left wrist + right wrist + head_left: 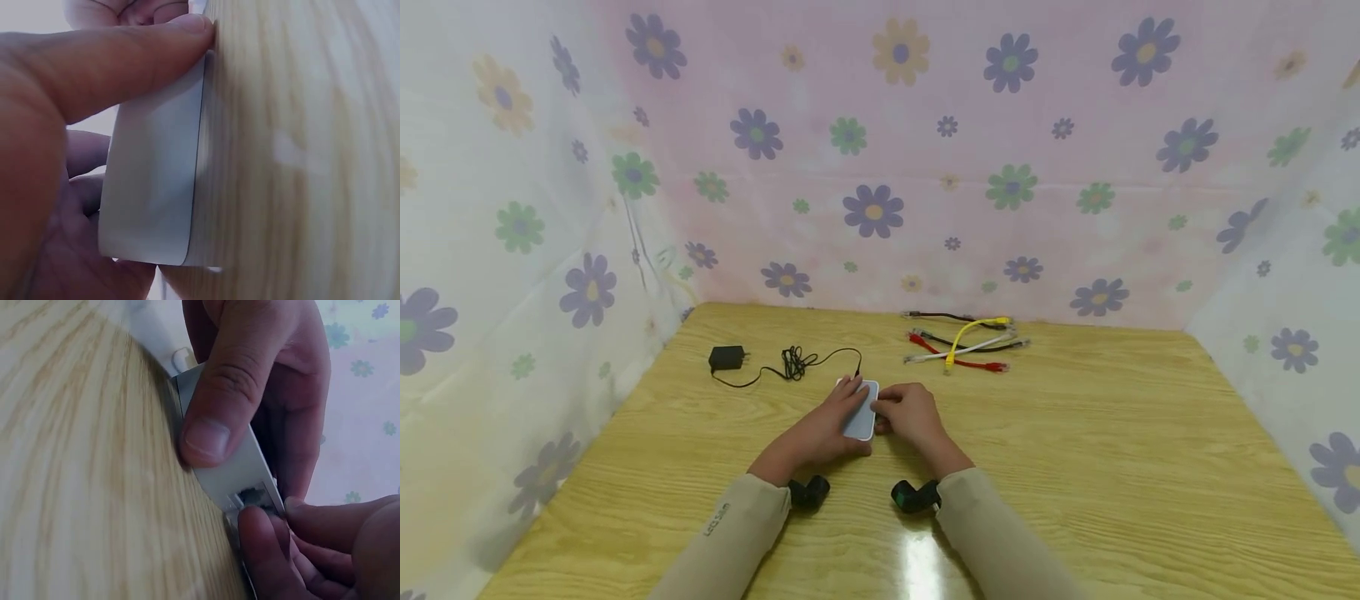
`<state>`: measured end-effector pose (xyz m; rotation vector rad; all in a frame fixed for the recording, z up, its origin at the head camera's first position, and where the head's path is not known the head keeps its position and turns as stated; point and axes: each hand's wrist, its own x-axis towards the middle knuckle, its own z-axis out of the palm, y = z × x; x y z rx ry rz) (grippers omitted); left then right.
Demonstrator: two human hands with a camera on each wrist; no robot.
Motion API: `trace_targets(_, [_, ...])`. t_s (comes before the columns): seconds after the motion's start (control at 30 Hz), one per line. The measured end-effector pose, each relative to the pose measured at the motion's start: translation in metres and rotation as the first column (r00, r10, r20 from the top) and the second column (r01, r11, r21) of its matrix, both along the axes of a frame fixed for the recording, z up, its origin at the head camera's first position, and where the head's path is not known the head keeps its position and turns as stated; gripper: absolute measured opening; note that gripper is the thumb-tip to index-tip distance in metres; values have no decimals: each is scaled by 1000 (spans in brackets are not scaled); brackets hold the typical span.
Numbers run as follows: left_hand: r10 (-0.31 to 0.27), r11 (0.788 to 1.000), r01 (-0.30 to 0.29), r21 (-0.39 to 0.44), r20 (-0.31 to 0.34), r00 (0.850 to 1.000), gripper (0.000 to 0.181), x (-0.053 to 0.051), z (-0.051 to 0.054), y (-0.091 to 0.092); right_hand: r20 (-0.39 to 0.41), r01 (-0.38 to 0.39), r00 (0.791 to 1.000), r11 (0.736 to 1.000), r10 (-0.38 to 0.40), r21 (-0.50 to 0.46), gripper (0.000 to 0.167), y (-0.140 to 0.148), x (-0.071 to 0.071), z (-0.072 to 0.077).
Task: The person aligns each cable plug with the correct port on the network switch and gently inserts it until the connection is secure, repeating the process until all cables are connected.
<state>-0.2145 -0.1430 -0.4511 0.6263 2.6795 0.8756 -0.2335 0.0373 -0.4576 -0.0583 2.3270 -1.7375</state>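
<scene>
Flowers dot the cloth walls [820, 162] around a wooden table [1075, 450]. From the head, a small white box [864, 414] sits on the table between two hands. Its long side points away from the person, and a thin black wire [795, 364] runs from its far end to a black plug [727, 358]. The left hand [829, 427] lies over the box, fingers on top and thumb at the near end. The right hand [914, 414] is at the right side, so the box is just left of its fingertips; both hands touch it. Colored cords [976, 347] lie well apart, farther back on the right. From the left wrist, the thumb crosses the near end and fingers show behind, so this hand grips the box. Only a bit of the right hand peeks in up top. From the right wrist, a small dark hole [252, 495] shows in the box, and the right finger and thumb are bent close together at it, hiding part of it. Something shiny may be there, but it is blurry, and I cannot tell if they pinch anything.
</scene>
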Motion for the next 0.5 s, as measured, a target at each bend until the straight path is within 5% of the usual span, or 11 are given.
trace_targets(0.23, [14, 1000, -14, 10, -10, 1000, 91, 0, -3, 0, 31, -86, 996, 996, 87, -35, 35, 9, -3, 0])
trace_targets(0.5, [16, 1000, -16, 4, -6, 1000, 91, 1, -2, 0, -129, -159, 971, 944, 203, 289, 31, 27, -6, 7])
